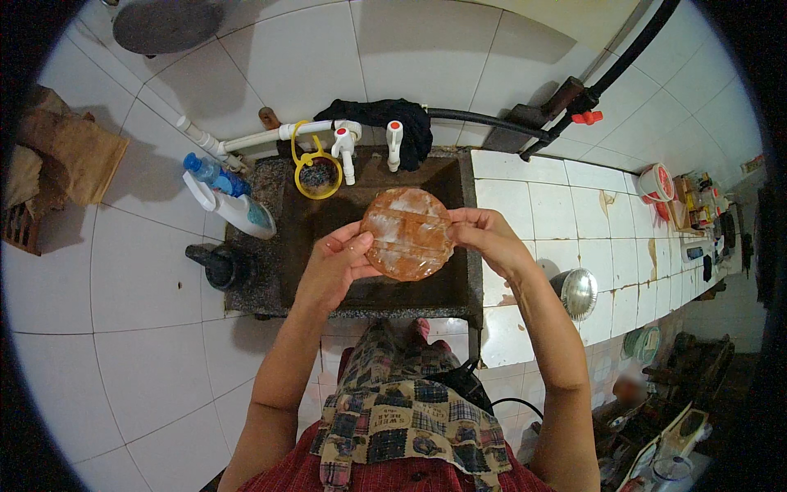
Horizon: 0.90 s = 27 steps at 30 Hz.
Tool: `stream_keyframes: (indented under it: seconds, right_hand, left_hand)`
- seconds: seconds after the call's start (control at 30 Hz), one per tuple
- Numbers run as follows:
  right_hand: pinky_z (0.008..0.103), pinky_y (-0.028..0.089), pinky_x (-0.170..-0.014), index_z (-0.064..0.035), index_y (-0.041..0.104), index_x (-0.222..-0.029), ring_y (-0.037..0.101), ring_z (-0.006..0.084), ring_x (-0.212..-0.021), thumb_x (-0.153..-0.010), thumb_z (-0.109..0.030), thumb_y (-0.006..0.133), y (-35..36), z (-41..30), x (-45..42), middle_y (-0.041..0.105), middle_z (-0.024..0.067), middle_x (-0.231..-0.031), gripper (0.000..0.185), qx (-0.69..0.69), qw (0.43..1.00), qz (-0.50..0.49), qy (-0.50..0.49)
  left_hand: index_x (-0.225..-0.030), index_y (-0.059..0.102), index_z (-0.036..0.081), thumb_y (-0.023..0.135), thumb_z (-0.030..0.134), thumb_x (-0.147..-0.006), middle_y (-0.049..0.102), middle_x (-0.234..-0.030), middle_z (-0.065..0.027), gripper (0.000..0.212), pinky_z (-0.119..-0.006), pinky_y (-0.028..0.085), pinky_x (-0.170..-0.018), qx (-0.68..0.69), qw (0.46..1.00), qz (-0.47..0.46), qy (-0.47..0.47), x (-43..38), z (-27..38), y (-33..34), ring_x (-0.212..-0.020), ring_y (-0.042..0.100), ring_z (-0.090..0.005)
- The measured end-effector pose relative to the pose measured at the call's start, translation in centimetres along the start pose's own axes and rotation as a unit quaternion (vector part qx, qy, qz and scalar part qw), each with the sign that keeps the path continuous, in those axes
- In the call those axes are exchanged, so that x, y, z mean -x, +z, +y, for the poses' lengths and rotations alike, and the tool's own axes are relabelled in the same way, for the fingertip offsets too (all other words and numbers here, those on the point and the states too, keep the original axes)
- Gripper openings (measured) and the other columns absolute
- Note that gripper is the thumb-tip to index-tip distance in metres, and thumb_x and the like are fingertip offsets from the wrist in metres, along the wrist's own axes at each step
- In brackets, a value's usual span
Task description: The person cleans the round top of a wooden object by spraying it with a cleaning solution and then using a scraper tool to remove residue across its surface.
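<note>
A round, flat reddish-brown disc (406, 235), perhaps a wooden lid, is held up over the dark stone sink (375, 310). Whitish smears and wet-looking shine mark its face, and straight bands cross it. My left hand (338, 264) grips the left rim, thumb on the face and fingers partly behind. On the opposite rim, my right hand (489, 237) pinches the disc between thumb and fingers. The disc's underside is hidden. Beyond it, two white taps with red-marked tops, a left tap (345, 154) and a right tap (395, 146), reach over the basin.
A yellow-rimmed strainer (318, 177) hangs near the taps, beside a black cloth (384, 126). Left stand a white spray bottle (237, 209), a blue-capped bottle (212, 174) and a dark mortar (224, 270). A shiny metal container (578, 294) sits on the tiled counter (553, 212).
</note>
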State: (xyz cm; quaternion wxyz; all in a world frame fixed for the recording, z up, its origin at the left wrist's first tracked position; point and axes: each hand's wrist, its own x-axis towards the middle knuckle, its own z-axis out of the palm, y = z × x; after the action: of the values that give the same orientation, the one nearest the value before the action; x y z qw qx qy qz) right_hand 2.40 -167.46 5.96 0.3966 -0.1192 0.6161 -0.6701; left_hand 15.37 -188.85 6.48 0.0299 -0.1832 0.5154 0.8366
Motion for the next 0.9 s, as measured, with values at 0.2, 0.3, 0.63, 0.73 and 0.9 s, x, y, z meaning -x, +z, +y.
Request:
stream_keyframes:
  seconds: [0.2, 0.3, 0.63, 0.73, 0.9]
  right_hand:
    - [0.0234, 0.047, -0.076, 0.0027, 0.060, -0.103, 0.059, 0.0103, -0.080, -0.077, -0.008, 0.063, 0.2, 0.5, -0.3, 0.064, 0.0052, -0.091, 0.029, 0.012, 1.000, 0.019, 0.013]
    - [0.0238, 0.046, -0.077, 0.0017, 0.060, -0.101, 0.059, 0.0106, -0.080, -0.077, -0.009, 0.064, 0.4, -0.5, 0.2, 0.064, 0.0047, -0.089, 0.026, -0.027, 0.999, 0.006, 0.024]
    - [0.0237, 0.046, -0.076, 0.0000, 0.062, -0.097, 0.058, 0.0100, -0.080, -0.079, -0.010, 0.062, 2.1, -0.2, 0.1, 0.064, 0.0040, -0.088, 0.021, 0.056, 0.997, 0.042, 0.016]
    - [0.0232, 0.046, -0.075, 0.0029, 0.062, -0.100, 0.058, 0.0085, -0.079, -0.077, -0.006, 0.063, 0.7, -0.3, 0.2, 0.065, 0.0048, -0.088, 0.024, -0.049, 0.999, 0.017, 0.006]
    - [0.0238, 0.045, -0.078, 0.0033, 0.062, -0.101, 0.057, 0.0090, -0.081, -0.077, -0.006, 0.062, 1.3, 0.8, -0.4, 0.064, 0.0048, -0.090, 0.026, -0.004, 0.999, 0.046, -0.022]
  left_hand:
    - [-0.120, 0.050, -0.003, 0.052, 0.020, -0.091, 0.062, -0.103, -0.0124, 0.037, -0.030, 0.055, -0.073, 0.001, 1.000, 0.013, -0.001, 0.1, -0.6, 0.2, -0.087, 0.065, -0.0180]
    - [-0.120, 0.050, -0.003, 0.052, 0.019, -0.090, 0.062, -0.103, -0.0123, 0.037, -0.030, 0.055, -0.073, -0.002, 1.000, 0.019, 0.001, 0.2, -0.3, -0.2, -0.087, 0.065, -0.0181]
    - [-0.120, 0.050, -0.003, 0.052, 0.017, -0.090, 0.062, -0.104, -0.0122, 0.037, -0.030, 0.056, -0.071, 0.000, 0.999, 0.035, -0.008, 0.2, -1.1, 0.6, -0.085, 0.065, -0.0180]
    - [-0.120, 0.050, -0.002, 0.052, 0.017, -0.090, 0.062, -0.104, -0.0119, 0.036, -0.031, 0.055, -0.073, 0.020, 1.000, 0.016, 0.012, 0.3, -0.9, -0.4, -0.088, 0.065, -0.0182]
    - [-0.119, 0.051, -0.002, 0.054, 0.018, -0.089, 0.062, -0.104, -0.0114, 0.036, -0.031, 0.055, -0.073, 0.007, 1.000, 0.022, 0.007, 0.6, -0.7, 0.2, -0.089, 0.064, -0.0179]
